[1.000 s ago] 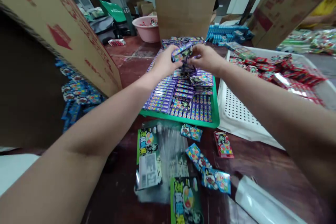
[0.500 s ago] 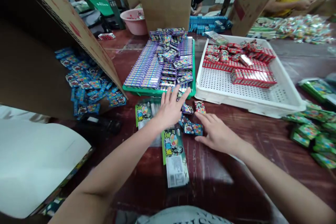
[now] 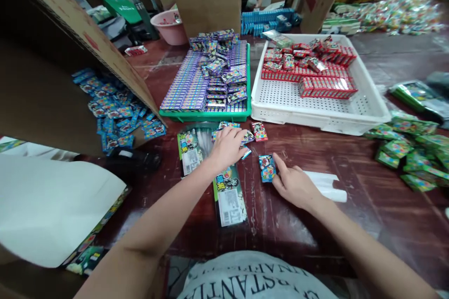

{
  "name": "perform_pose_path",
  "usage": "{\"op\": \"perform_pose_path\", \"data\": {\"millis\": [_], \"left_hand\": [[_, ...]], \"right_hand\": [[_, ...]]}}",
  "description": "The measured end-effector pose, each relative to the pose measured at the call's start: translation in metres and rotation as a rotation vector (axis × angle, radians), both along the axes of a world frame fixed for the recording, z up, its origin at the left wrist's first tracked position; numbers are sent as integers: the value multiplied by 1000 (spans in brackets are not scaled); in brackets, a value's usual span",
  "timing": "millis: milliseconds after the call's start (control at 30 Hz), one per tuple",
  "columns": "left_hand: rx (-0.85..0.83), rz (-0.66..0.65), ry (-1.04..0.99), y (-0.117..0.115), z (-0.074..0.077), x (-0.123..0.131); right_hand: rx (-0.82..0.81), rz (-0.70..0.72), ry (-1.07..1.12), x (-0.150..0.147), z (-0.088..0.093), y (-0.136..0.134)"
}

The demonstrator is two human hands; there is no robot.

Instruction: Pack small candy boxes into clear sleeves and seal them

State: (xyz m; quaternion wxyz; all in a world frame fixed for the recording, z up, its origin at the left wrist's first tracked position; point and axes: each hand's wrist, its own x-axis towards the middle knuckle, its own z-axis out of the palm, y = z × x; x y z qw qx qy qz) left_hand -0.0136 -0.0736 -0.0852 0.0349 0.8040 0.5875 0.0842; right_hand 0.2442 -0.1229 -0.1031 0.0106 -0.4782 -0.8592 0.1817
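My left hand [image 3: 227,149] lies palm down over several small candy packs, its fingers stretched out and slightly bent. Purple packs [image 3: 248,136] and a blue-edged pack [image 3: 228,124] peek out around it; what lies under the palm is hidden. My right hand [image 3: 294,186] is open, with the index fingertip and thumb at the right edge of a blue candy pack [image 3: 267,168] on the table. Just beyond, a red candy pack [image 3: 259,131] lies by itself. Beneath my left wrist are clear printed plastic pouches [image 3: 229,201] with green edges and white labels.
Behind stand a green tray [image 3: 206,116] of purple packs and a white perforated tray [image 3: 315,124] of red packs. Blue packs [image 3: 117,112] lie inside a cardboard box at left, green packs [image 3: 400,149] at right. A white plastic piece [image 3: 328,186] sits beside my right hand.
My right hand has moved nearer to me with the blue pack, which is now apart from the others and turned upright. My left hand's fingers have drawn closer together over the packs.
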Motion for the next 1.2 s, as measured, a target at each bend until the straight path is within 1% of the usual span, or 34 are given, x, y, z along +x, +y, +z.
{"op": "perform_pose_path", "data": {"millis": [33,100,167,200,267,333,400,433,467,500,567,633,667,700,767,800,833,867,900,967,1000,1033,1067,1100,1167,1200], "left_hand": [[-7,15,30,11,-2,9],[-27,29,67,29,1,24],[-21,28,62,34,8,34],[-9,26,42,31,13,38],[-1,24,-36,16,22,44],[-36,24,-120,-7,27,50],[-99,42,-151,-31,25,57],[-129,67,-154,-42,21,61],[-161,98,-156,-52,16,65],[-194,133,-165,-60,11,70],[-258,192,-200,-73,4,76],[-301,190,-226,-79,3,77],[-314,141,-225,-80,6,74],[-328,52,-211,-79,9,69],[-358,-198,-147,-73,15,54],[-373,-326,-105,-69,16,46],[-385,-431,-62,-64,17,38],[-391,-496,-24,-59,16,32],[-386,-521,3,-55,14,29],[-350,-490,27,-50,8,30],[-322,-442,25,-50,4,35],[-289,-380,17,-51,0,43],[-256,-308,7,-54,-4,52],[-225,-233,-5,-57,-8,63],[-184,-101,-34,-63,-15,82],[-179,-57,-52,-66,-17,89]], "right_hand": [[-8,-16,-5,9,-1,-2],[-2,-30,16,27,0,-3],[53,-42,41,43,5,0],[81,-37,50,47,8,3],[109,5,67,47,11,10],[94,94,89,36,10,18],[72,186,96,22,7,23],[73,201,87,16,6,25],[84,187,68,13,5,25],[104,137,42,12,5,25],[153,-45,-24,16,5,22],[179,-222,-101,26,7,18],[182,-283,-144,30,9,16],[184,-321,-188,35,10,14],[202,-322,-250,42,14,13],[213,-279,-256,45,16,13],[215,-203,-243,49,17,14],[198,-102,-220,52,19,15],[162,9,-193,56,19,16],[59,188,-153,63,19,19],[16,224,-141,66,18,20],[-7,220,-129,68,17,21],[-7,177,-110,68,16,22],[10,101,-81,67,15,23],[49,-94,16,61,15,23],[55,-168,84,55,16,22]]}}
